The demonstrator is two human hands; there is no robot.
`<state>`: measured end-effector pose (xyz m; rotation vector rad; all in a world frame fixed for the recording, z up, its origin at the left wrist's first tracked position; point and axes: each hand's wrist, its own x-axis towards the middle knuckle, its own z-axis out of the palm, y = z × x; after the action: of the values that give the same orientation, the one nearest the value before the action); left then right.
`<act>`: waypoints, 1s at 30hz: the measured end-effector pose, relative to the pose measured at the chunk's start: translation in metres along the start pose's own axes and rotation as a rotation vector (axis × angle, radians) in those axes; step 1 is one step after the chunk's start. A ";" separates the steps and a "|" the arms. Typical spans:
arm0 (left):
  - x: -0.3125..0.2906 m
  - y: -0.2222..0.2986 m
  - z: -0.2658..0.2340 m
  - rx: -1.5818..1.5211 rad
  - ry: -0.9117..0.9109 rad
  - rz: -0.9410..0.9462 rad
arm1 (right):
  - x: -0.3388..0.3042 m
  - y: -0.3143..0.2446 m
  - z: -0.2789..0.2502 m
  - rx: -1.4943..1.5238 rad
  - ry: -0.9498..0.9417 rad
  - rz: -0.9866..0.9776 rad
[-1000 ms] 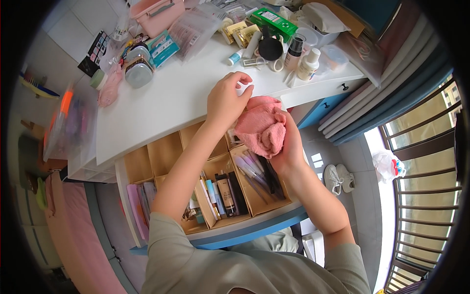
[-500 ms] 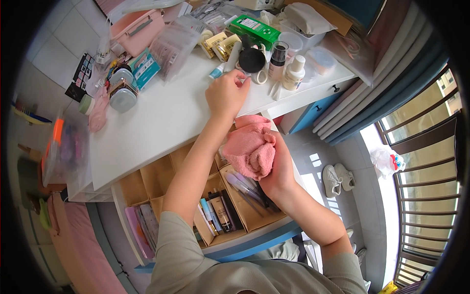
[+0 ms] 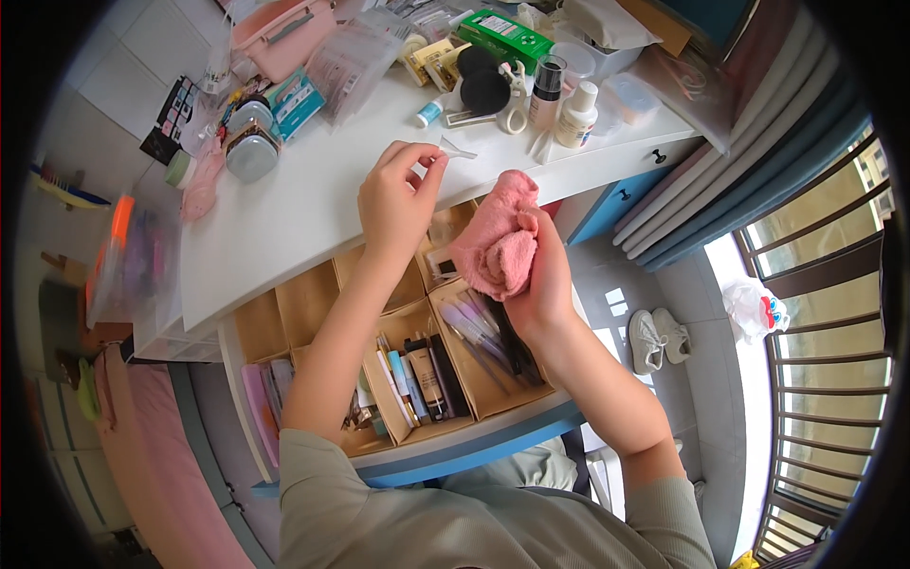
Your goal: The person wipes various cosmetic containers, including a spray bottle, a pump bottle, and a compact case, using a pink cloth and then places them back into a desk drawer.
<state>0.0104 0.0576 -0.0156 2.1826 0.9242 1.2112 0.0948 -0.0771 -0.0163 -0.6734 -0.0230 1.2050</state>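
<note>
Left hand: your left hand (image 3: 396, 201) is raised over the front edge of the desk, thumb and forefinger pinched on a small clear funnel (image 3: 456, 148).
Funnel: it sits at your left fingertips, wide end toward the bottles, just above the white desk (image 3: 284, 213). You cannot tell whether it touches the surface.
Right hand: your right hand (image 3: 540, 284) is closed around a pink cloth (image 3: 498, 242), fingers wrapped over its lower part.
Cloth: it is bunched and stands up out of your right fist, just beside your left hand and over the open drawer (image 3: 398, 370).
Drawer: it is pulled out below the desk edge. Cardboard dividers split it into compartments that hold tubes, pens and slim packs, standing or lying.
Desk, far side: you see a white bottle (image 3: 578, 114), a dark-capped bottle (image 3: 548, 90), a black round puff (image 3: 485, 92), scissors (image 3: 515, 100) and a green box (image 3: 507, 38), all well apart from your hands.
Desk, left side: a round jar (image 3: 252, 152) and a pink case (image 3: 284, 33) lie near clear bags.
Floor: a pair of pale shoes (image 3: 659, 337) stands to your right, near the window bars.
</note>
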 end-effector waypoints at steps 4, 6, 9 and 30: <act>-0.025 0.011 -0.026 -0.197 -0.071 -0.119 | 0.005 -0.003 0.002 -0.124 -0.091 -0.020; -0.040 0.015 -0.038 -0.285 -0.093 -0.175 | 0.007 0.000 0.003 -0.139 -0.118 -0.018; -0.059 0.020 -0.056 -0.392 -0.150 -0.255 | 0.003 0.006 0.007 -0.391 -0.245 -0.211; -0.136 0.019 -0.095 -0.825 -0.126 -0.534 | -0.013 0.040 0.008 -1.391 -0.689 -1.001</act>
<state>-0.1174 -0.0483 -0.0296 1.2393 0.7051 0.9360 0.0524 -0.0768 -0.0250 -1.1544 -1.6914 0.2107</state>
